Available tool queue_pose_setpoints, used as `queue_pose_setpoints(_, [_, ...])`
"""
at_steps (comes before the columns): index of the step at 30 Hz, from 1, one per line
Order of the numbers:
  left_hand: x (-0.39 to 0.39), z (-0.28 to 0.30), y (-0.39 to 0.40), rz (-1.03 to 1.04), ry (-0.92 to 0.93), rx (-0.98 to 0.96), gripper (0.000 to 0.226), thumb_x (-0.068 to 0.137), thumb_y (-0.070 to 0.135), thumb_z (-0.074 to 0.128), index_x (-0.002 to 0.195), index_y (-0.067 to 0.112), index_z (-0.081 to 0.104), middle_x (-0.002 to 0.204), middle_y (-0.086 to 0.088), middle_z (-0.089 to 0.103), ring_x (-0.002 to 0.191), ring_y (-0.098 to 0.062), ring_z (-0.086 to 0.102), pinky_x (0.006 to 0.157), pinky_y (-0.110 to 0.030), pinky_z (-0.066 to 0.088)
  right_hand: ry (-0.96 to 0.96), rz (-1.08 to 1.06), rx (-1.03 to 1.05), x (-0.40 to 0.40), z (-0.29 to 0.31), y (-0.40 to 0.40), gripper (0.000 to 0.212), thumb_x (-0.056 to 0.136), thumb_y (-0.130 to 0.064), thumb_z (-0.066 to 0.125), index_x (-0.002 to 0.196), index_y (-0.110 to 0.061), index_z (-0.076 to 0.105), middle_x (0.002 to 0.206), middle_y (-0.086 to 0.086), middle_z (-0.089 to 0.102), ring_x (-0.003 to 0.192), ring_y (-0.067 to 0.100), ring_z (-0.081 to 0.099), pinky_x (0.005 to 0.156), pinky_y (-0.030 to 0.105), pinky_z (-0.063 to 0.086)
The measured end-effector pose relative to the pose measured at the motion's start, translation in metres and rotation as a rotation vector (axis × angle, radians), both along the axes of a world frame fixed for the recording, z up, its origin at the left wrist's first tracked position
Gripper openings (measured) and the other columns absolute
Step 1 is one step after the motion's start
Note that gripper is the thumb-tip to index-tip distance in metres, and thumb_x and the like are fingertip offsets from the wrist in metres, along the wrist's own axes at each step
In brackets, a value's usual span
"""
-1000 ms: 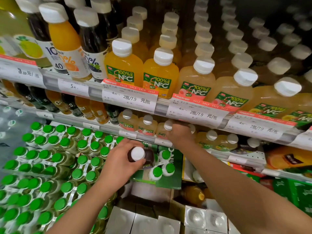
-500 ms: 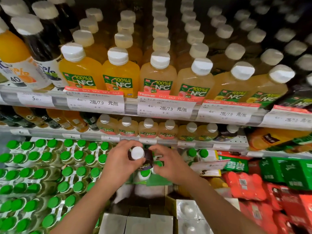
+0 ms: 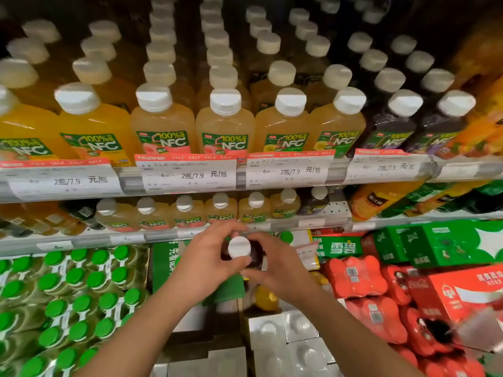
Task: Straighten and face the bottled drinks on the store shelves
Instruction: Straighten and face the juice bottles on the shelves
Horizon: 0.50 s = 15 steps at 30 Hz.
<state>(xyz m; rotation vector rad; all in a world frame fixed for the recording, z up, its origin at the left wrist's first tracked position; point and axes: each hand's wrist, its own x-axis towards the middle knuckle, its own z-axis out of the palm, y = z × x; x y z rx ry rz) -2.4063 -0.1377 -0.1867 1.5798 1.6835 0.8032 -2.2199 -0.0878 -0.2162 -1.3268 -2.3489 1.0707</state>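
A small dark juice bottle with a white cap [image 3: 239, 247] is held upright in front of the lower shelf, below the row of small NFC bottles [image 3: 220, 210]. My left hand [image 3: 208, 261] grips it from the left, fingers curled round its body. My right hand [image 3: 275, 263] grips it from the right. The upper shelf carries large NFC juice bottles [image 3: 223, 126] with white caps, labels facing out. Two dark purple bottles [image 3: 394, 123] stand at the right end of that row.
Sale price tags [image 3: 187, 172] line the upper shelf edge. Green-capped bottle packs [image 3: 79, 289] fill the lower left. Green cartons [image 3: 435, 246] and red drink packs [image 3: 359, 276] sit at the lower right. White boxes [image 3: 285, 330] lie below my arms.
My right hand left the lower shelf row and came onto the dark bottle beside my left hand. The view has shifted to the right along the shelves.
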Motion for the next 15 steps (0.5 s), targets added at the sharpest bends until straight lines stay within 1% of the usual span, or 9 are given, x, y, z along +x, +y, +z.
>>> queue_pose_setpoints(3, [0.020, 0.005, 0.021, -0.106, 0.057, 0.007, 0.035, 0.087, 0.044, 0.073, 0.121, 0.040, 0.063, 0.111, 0.024, 0.060, 0.104, 0.001, 0.054, 0.086, -0.022, 0.042, 0.006, -0.095, -0.008, 0.039, 0.004, 0.010, 0.065, 0.076, -0.036, 0.086, 0.133, -0.026, 0.057, 0.121, -0.010, 0.066, 0.109, 0.008, 0.061, 0.095, 0.031, 0.052])
queue_pose_setpoints(5, [0.034, 0.008, 0.035, -0.132, 0.104, 0.018, 0.030, 0.093, 0.041, 0.068, 0.122, 0.035, 0.064, 0.115, 0.020, 0.062, 0.106, 0.000, 0.055, 0.087, -0.023, 0.041, -0.008, -0.178, -0.002, 0.068, 0.005, 0.019, 0.063, 0.076, -0.035, 0.087, 0.130, -0.029, 0.056, 0.117, -0.015, 0.065, 0.107, 0.006, 0.059, 0.093, 0.026, 0.050])
queue_pose_setpoints(7, [0.049, 0.008, 0.052, -0.168, 0.192, 0.012, 0.032, 0.096, 0.037, 0.064, 0.127, 0.032, 0.063, 0.123, 0.015, 0.063, 0.114, -0.007, 0.055, 0.092, -0.027, 0.042, -0.016, -0.257, 0.024, 0.098, 0.006, 0.030, 0.062, 0.076, -0.035, 0.088, 0.129, -0.030, 0.055, 0.114, -0.017, 0.063, 0.105, 0.005, 0.059, 0.091, 0.024, 0.049])
queue_pose_setpoints(9, [0.065, 0.005, 0.071, -0.226, 0.292, 0.000, 0.036, 0.097, 0.035, 0.061, 0.133, 0.031, 0.059, 0.129, 0.012, 0.061, 0.121, -0.013, 0.054, 0.099, -0.031, 0.043, -0.036, -0.333, 0.038, 0.126, 0.005, 0.043, 0.064, 0.076, -0.036, 0.088, 0.130, -0.027, 0.056, 0.116, -0.013, 0.065, 0.107, 0.008, 0.061, 0.092, 0.026, 0.050])
queue_pose_setpoints(11, [0.082, -0.001, 0.091, -0.292, 0.382, -0.001, 0.040, 0.097, 0.033, 0.059, 0.137, 0.028, 0.056, 0.131, 0.007, 0.060, 0.122, -0.019, 0.053, 0.101, -0.036, 0.044, -0.072, -0.395, 0.055, 0.151, 0.004, 0.059, 0.066, 0.075, -0.039, 0.088, 0.130, -0.024, 0.056, 0.116, -0.008, 0.068, 0.106, 0.012, 0.063, 0.091, 0.032, 0.053])
queue_pose_setpoints(13, [0.096, -0.007, 0.109, -0.345, 0.451, 0.006, 0.043, 0.097, 0.030, 0.059, 0.139, 0.025, 0.054, 0.135, 0.003, 0.058, 0.122, -0.023, 0.051, 0.102, -0.039, 0.043, -0.107, -0.434, 0.084, 0.173, 0.001, 0.077, 0.064, 0.074, -0.034, 0.090, 0.128, -0.021, 0.056, 0.115, -0.001, 0.070, 0.106, 0.019, 0.065, 0.089, 0.038, 0.055])
queue_pose_setpoints(15, [0.110, -0.013, 0.123, -0.382, 0.492, 0.010, 0.048, 0.097, 0.029, 0.058, 0.143, 0.023, 0.051, 0.142, 0.001, 0.054, 0.127, -0.024, 0.047, 0.107, -0.038, 0.040, -0.142, -0.438, 0.099, 0.190, -0.001, 0.095, 0.060, 0.075, -0.027, 0.089, 0.125, -0.017, 0.057, 0.110, -0.002, 0.068, 0.101, 0.018, 0.063, 0.080, 0.032, 0.049])
